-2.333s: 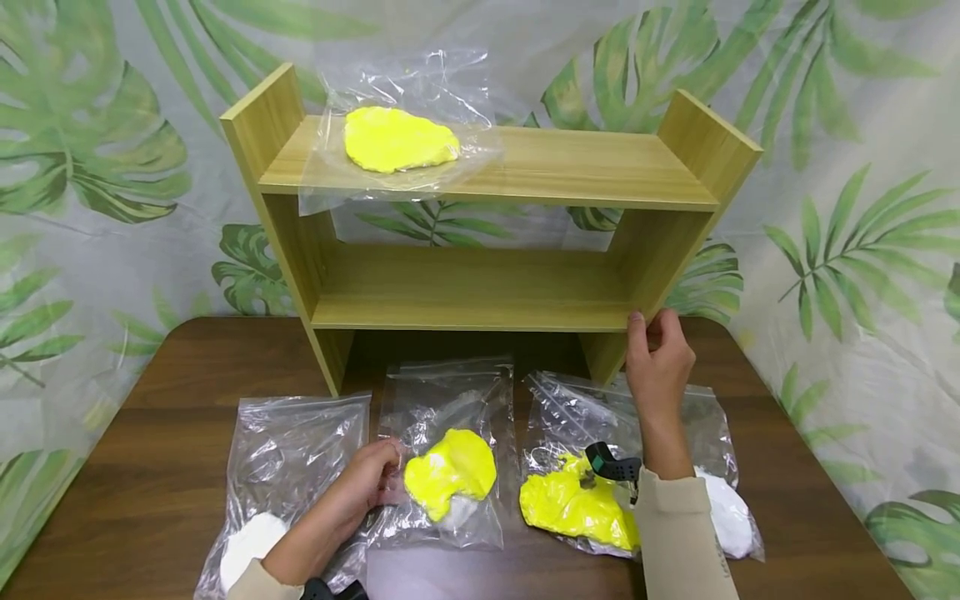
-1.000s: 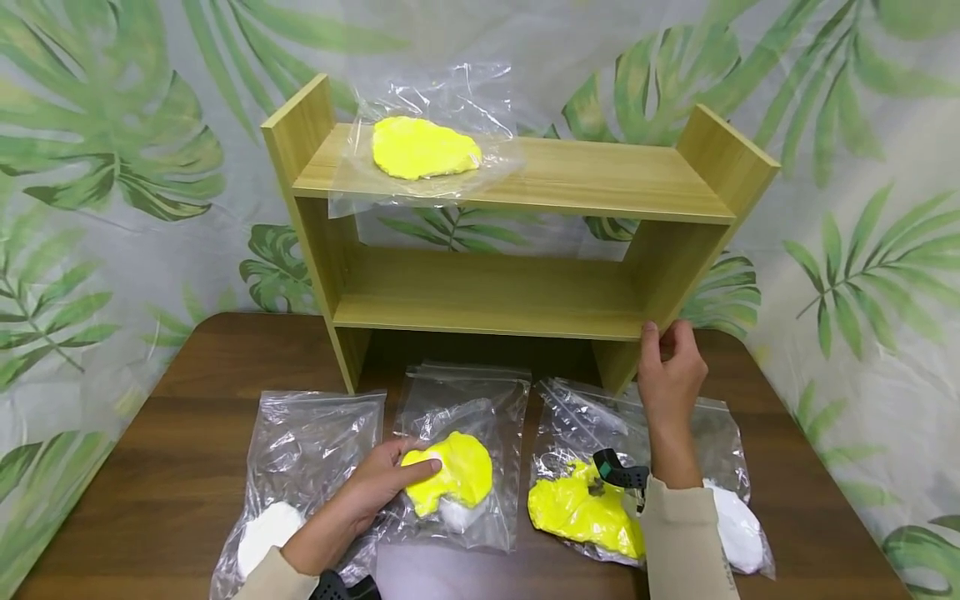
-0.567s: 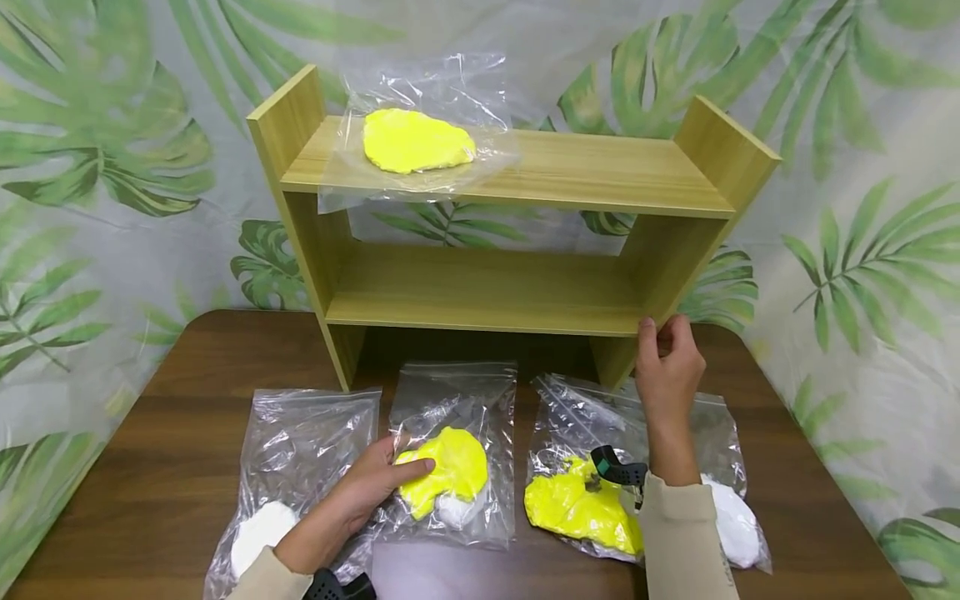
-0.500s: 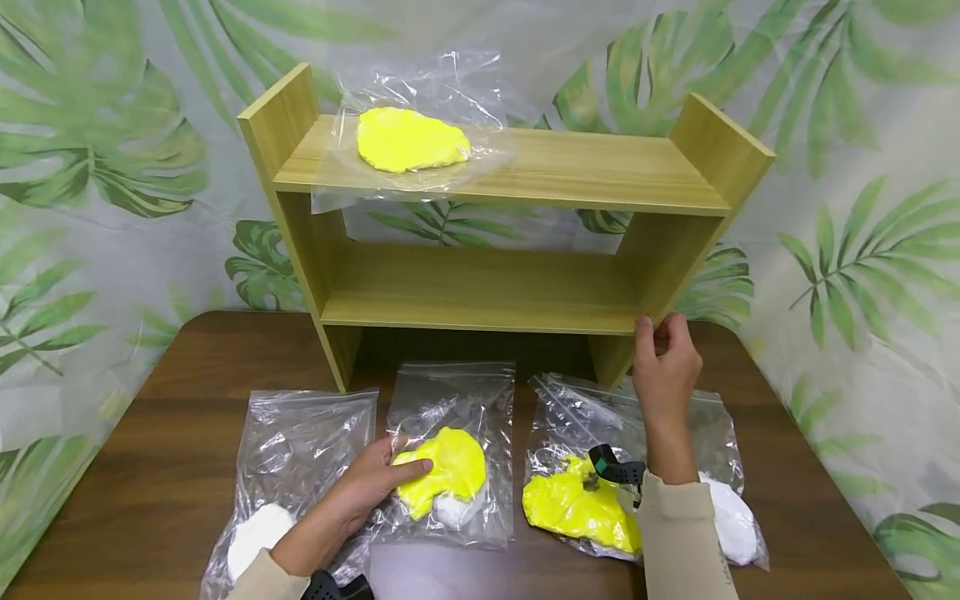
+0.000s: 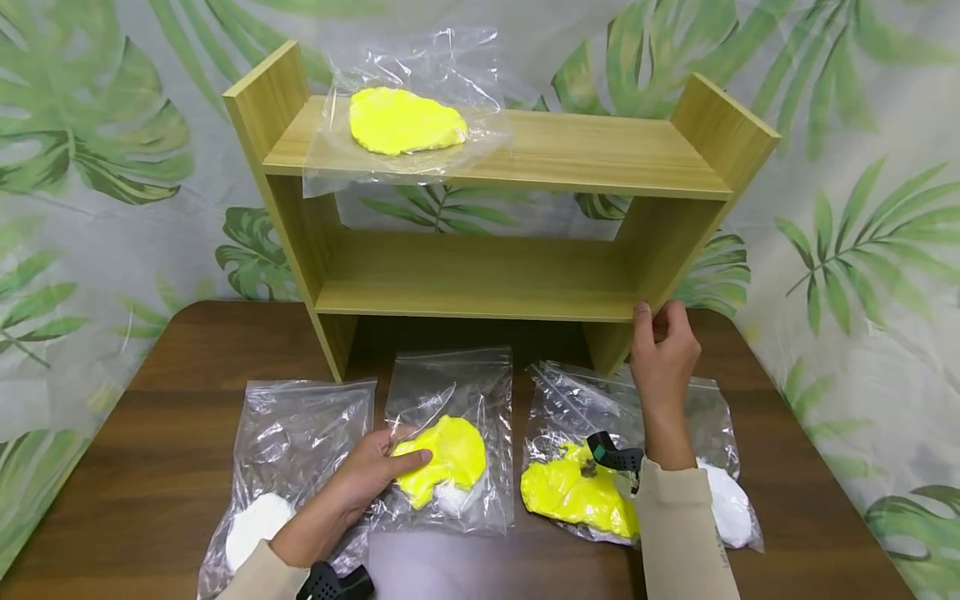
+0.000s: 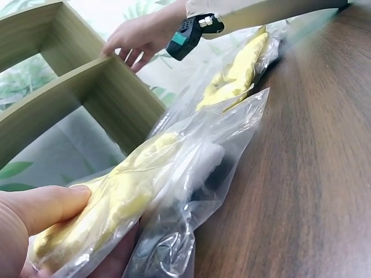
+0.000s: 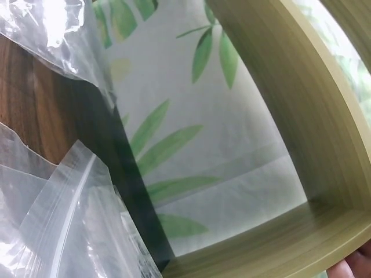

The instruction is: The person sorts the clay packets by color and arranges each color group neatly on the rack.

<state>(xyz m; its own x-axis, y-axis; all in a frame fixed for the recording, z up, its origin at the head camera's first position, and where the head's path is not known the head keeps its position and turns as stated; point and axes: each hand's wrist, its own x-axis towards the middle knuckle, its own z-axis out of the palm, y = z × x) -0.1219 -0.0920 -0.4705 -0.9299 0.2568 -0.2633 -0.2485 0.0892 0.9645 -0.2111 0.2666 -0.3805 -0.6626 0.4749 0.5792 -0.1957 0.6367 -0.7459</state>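
My left hand pinches a clear zip bag by its left side, thumb on top of the yellow clay-like lump inside. In the left wrist view the thumb presses the lump and the other fingers pass beneath the bag. A white lump shows under the yellow one. My right hand grips the right side panel of a wooden shelf, where the middle board meets it. Only some fingertips show at the corner of the right wrist view.
Another bag with a yellow lump lies on the top board, overhanging its front. On the brown table, a bag with a white lump lies left; bags with yellow and white lumps lie right, partly behind my right arm.
My left hand has moved from the bag's left edge onto it, its thumb now over the yellow lump. The right hand keeps its hold on the shelf. The head view has shifted slightly.
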